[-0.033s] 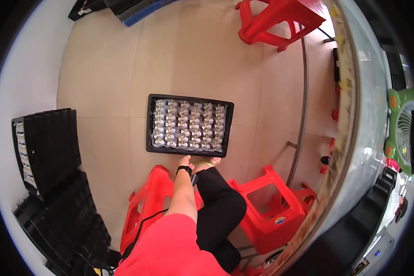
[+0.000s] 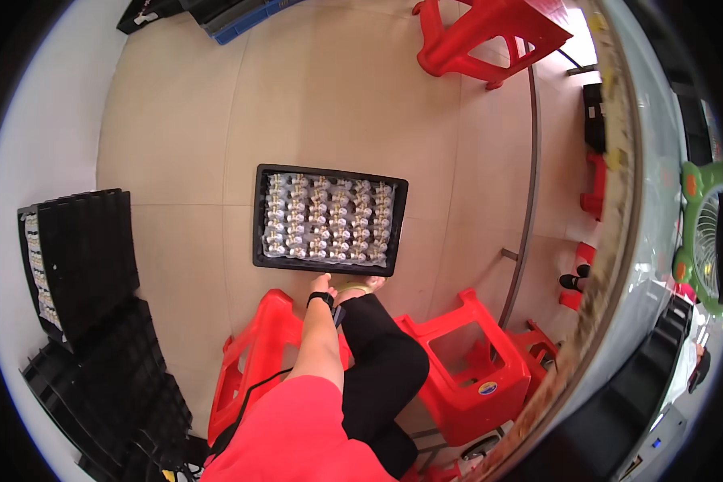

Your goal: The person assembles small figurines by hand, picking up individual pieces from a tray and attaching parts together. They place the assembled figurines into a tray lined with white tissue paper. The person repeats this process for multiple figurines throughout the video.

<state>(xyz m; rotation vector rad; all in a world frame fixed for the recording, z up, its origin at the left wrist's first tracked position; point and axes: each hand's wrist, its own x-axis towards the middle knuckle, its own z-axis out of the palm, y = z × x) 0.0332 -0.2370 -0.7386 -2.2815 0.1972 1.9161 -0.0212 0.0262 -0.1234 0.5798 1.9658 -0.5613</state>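
Observation:
A black plastic tray point(image 2: 329, 271) lies on the tiled floor. It holds rows of small metal fittings point(image 2: 320, 218), silver and brass-coloured, on a pale liner. My left hand point(image 2: 323, 284), below a dark wristwatch, reaches down to the tray's near edge. Its fingers are curled at the rim, seemingly closed on it, though the tips are partly hidden. Just right of that hand a bare foot with a yellowish strap point(image 2: 360, 286) shows past the black trouser leg point(image 2: 381, 345). My right hand does not show.
Red plastic stools stand at the near left point(image 2: 257, 337), near right point(image 2: 474, 369) and far right point(image 2: 490, 36). Black trays point(image 2: 88, 261) lean by the left wall. A table edge point(image 2: 618, 241) and a metal bar point(image 2: 530, 177) run along the right, beside a green fan point(image 2: 703, 233).
The whole view has shifted slightly, so more of the stools and a dark shoe shows under the table at right. My left hand stays at the tray's near edge.

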